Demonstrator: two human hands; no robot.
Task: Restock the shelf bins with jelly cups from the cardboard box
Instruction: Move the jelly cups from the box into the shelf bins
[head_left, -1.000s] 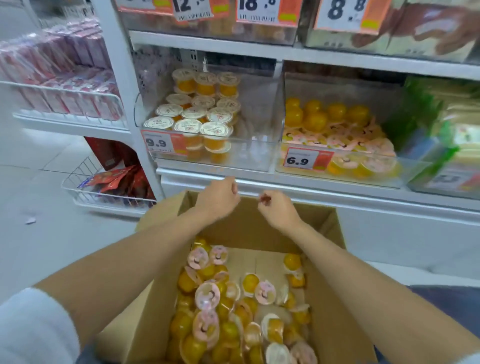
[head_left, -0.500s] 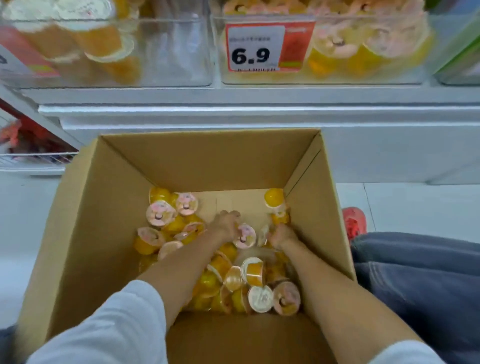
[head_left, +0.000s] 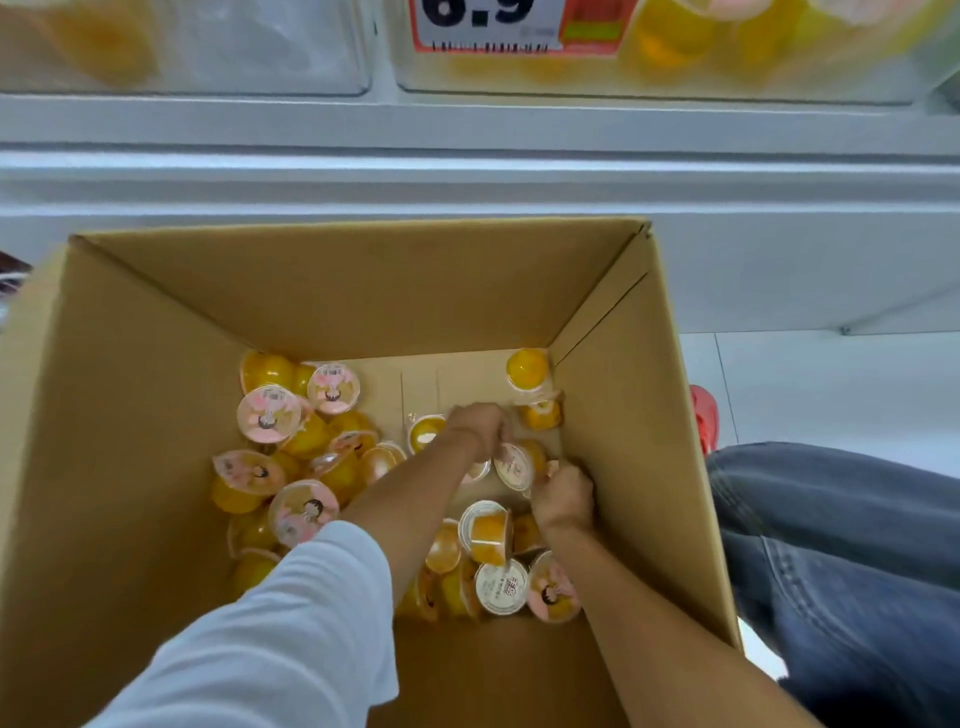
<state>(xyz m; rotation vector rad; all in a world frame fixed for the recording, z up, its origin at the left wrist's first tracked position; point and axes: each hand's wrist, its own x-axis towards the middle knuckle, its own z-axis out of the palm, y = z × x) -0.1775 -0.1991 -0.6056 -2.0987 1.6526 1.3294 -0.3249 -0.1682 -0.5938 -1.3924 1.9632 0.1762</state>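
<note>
An open cardboard box (head_left: 156, 364) sits on the floor below the shelf, with several yellow jelly cups scattered over its bottom. Both my hands are down inside it near the far right corner. My left hand (head_left: 480, 426) curls its fingers round a jelly cup (head_left: 514, 466) with a pale lid. My right hand (head_left: 563, 499) is curled just beside that cup, and its fingers seem to pinch another cup that is mostly hidden. Two clear shelf bins show at the top: the left bin (head_left: 260, 52) and the right bin (head_left: 753, 73) with yellow cups.
A 6.9 price tag (head_left: 483, 26) hangs on the right bin. The white shelf edge (head_left: 467, 156) runs across above the box. My knee in blue jeans (head_left: 841, 545) and a red shoe (head_left: 704, 415) lie right of the box on a white floor.
My hands dropped from the box's far rim down into the box and closed on cups near the right corner. The camera tilted down and closer to the box.
</note>
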